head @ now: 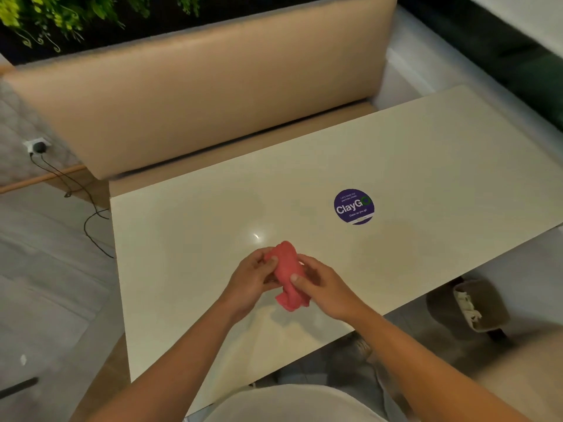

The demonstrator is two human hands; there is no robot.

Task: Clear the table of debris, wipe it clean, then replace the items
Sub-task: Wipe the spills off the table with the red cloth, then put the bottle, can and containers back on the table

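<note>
While both hands — left hand [249, 277], right hand [323, 287] — grip the bunched red cloth [289, 277], their fingertips hide behind it.

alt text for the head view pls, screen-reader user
Both hands, left hand and right hand, grip a bunched red cloth above a pale table bearing a round purple sticker. A tan bench sits behind.

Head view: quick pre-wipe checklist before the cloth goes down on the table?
1. Red cloth held by both hands: ok, left hand and right hand grip it.
2. Cloth on the table: not ok, bunched and held above it.
3. Debris on tabletop: ok, none visible.
4. Items in the wipe path: ok, only the flat purple sticker.
5. Cloth damp: cannot tell.
6. Bin in reach: cannot tell.
</note>
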